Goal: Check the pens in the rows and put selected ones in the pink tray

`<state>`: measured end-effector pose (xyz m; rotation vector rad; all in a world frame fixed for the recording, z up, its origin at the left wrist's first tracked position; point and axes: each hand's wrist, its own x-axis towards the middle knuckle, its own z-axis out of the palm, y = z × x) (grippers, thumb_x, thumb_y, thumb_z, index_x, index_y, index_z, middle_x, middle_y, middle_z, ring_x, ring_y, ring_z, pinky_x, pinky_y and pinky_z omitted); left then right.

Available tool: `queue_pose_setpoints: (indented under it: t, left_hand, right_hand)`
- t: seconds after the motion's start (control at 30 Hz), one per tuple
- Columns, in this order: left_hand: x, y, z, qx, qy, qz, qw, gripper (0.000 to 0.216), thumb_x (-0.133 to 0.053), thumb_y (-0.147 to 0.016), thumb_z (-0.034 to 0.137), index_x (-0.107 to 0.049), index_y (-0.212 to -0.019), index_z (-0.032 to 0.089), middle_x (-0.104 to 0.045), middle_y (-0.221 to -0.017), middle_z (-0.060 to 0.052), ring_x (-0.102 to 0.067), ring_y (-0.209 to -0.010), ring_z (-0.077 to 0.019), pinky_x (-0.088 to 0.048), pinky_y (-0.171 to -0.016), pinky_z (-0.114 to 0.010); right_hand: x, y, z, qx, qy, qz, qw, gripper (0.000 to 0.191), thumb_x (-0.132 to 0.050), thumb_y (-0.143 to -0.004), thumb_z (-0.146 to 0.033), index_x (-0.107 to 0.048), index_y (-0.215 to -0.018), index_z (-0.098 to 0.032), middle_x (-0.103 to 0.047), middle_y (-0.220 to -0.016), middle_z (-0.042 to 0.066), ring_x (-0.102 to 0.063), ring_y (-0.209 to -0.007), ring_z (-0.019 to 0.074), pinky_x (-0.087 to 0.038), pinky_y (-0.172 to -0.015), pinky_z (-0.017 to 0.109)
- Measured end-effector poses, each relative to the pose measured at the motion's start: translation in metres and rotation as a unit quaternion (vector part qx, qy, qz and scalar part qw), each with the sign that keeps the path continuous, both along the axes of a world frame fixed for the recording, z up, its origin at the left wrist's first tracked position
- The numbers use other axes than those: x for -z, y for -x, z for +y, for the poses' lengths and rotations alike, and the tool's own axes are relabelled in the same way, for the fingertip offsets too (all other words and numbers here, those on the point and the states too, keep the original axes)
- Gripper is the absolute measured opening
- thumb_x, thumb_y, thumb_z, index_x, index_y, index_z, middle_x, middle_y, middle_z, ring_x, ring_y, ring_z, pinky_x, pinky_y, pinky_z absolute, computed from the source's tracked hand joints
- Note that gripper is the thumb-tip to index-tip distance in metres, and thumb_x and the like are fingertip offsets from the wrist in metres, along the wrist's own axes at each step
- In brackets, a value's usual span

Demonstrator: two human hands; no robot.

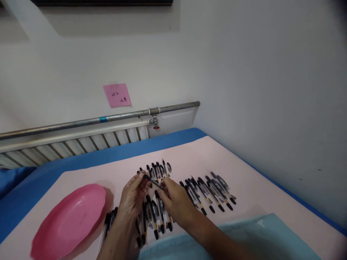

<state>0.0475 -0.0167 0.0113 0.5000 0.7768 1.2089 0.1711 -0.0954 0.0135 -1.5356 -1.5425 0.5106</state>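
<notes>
1. Hands: we see the left hand (134,193) pinching the upper-left end of one dark pen (153,181) between thumb and curled fingers; the right hand (177,200) is closed at its lower-right end.
2. Position: the pen slants between both hands, raised above the pink sheet (195,151) on the blue-covered bench (179,134).
3. Handling (our estimate): light, stiff, smooth plastic; likely to roll or slip under a loose pinch. We rate it fairly sturdy, the tip being the delicate part.
4. Hold: we favour thumb and fingertips on the barrel, near either end, without squeezing hard.
5. Shapes: slim, straight cylinders. We note clear barrels, black ends and small yellow bands among the near pens (155,209) and right-hand pens (214,189); the far pens (153,169) lie alike, partly hidden.
6. Surroundings: a glossy pink dish (70,216), oval with a wavy rim, seemingly plastic; a soft, pale blue cloth (260,234) at the near edge. Fine print on the pens: unreadable to us.
</notes>
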Motion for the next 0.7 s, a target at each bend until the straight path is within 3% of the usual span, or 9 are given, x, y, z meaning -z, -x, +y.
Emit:
queue_pose_setpoints:
  t: [0.1,0.23,0.3,0.4,0.53,0.63,0.7]
  left_hand:
    - [-0.0005,0.0008,0.0005,-0.002,0.004,-0.001,1.0,0.011,-0.056,-0.075,0.005,-0.066,-0.078,0.01,-0.067,-0.076,-0.006,-0.063,-0.067,-0.012,-0.053,-0.06,-0.022]
    - [-0.0006,0.0024,0.0014,-0.017,0.009,0.0,1.0,0.01,-0.057,-0.075,0.006,-0.065,-0.078,0.01,-0.067,-0.075,-0.006,-0.063,-0.067,-0.0119,-0.053,-0.06,-0.022]
    - [-0.0009,0.0032,0.0018,-0.018,0.008,-0.002,1.0,0.011,-0.055,-0.076,0.005,-0.065,-0.078,0.01,-0.067,-0.074,-0.006,-0.063,-0.067,-0.0121,-0.053,-0.06,-0.022]
    - [-0.0012,0.0039,0.002,-0.012,0.009,-0.004,1.0,0.012,-0.054,-0.077,0.005,-0.065,-0.077,0.01,-0.067,-0.074,-0.006,-0.063,-0.065,-0.0118,-0.053,-0.059,-0.022]
    - [0.0003,0.0039,0.0016,-0.01,0.014,0.0,1.0,0.01,-0.057,-0.075,0.006,-0.065,-0.077,0.011,-0.067,-0.075,-0.006,-0.063,-0.066,-0.0114,-0.052,-0.06,-0.021]
    - [0.0019,0.0037,0.0011,-0.008,0.006,0.006,1.0,0.008,-0.06,-0.072,0.007,-0.065,-0.077,0.011,-0.068,-0.076,-0.006,-0.063,-0.068,-0.0122,-0.052,-0.06,-0.021]
    - [0.0027,0.0037,0.0009,-0.001,-0.001,0.006,1.0,0.008,-0.062,-0.071,0.007,-0.066,-0.077,0.011,-0.068,-0.077,-0.006,-0.063,-0.068,-0.0124,-0.052,-0.06,-0.021]
  right_hand:
    - [0.0004,0.0003,-0.0003,-0.019,0.025,0.021,0.999,0.017,-0.04,-0.086,-0.028,-0.052,-0.078,-0.019,-0.053,-0.064,-0.002,-0.047,-0.056,0.0106,-0.032,-0.054,0.02]
    - [0.0019,0.0013,-0.0008,-0.019,0.015,-0.008,1.0,0.014,-0.051,-0.079,-0.025,-0.052,-0.093,-0.019,-0.053,-0.066,-0.003,-0.047,-0.057,0.0109,-0.031,-0.053,0.02]
    - [0.0031,0.0011,-0.0005,-0.006,0.004,-0.022,1.0,0.008,-0.047,-0.081,-0.023,-0.052,-0.086,-0.019,-0.054,-0.067,-0.001,-0.047,-0.058,0.0111,-0.031,-0.054,0.02]
    - [0.0039,0.0004,0.0002,-0.015,0.028,-0.004,0.999,0.02,-0.037,-0.087,-0.026,-0.052,-0.077,-0.018,-0.053,-0.064,-0.001,-0.047,-0.056,0.011,-0.031,-0.054,0.021]
    - [0.0036,0.0002,0.0005,-0.022,0.019,-0.01,1.0,0.014,-0.047,-0.082,-0.026,-0.054,-0.091,-0.018,-0.055,-0.07,0.0,-0.05,-0.063,0.0121,-0.034,-0.058,0.021]
    - [0.0035,-0.0003,0.0012,0.001,-0.005,-0.012,1.0,0.006,-0.049,-0.08,-0.022,-0.052,-0.08,-0.018,-0.054,-0.071,0.0,-0.049,-0.065,0.0121,-0.034,-0.059,0.021]
    - [0.0034,-0.0006,0.0017,-0.009,0.017,0.025,1.0,0.018,-0.041,-0.085,-0.025,-0.051,-0.072,-0.018,-0.051,-0.063,-0.001,-0.047,-0.059,0.011,-0.033,-0.055,0.021]
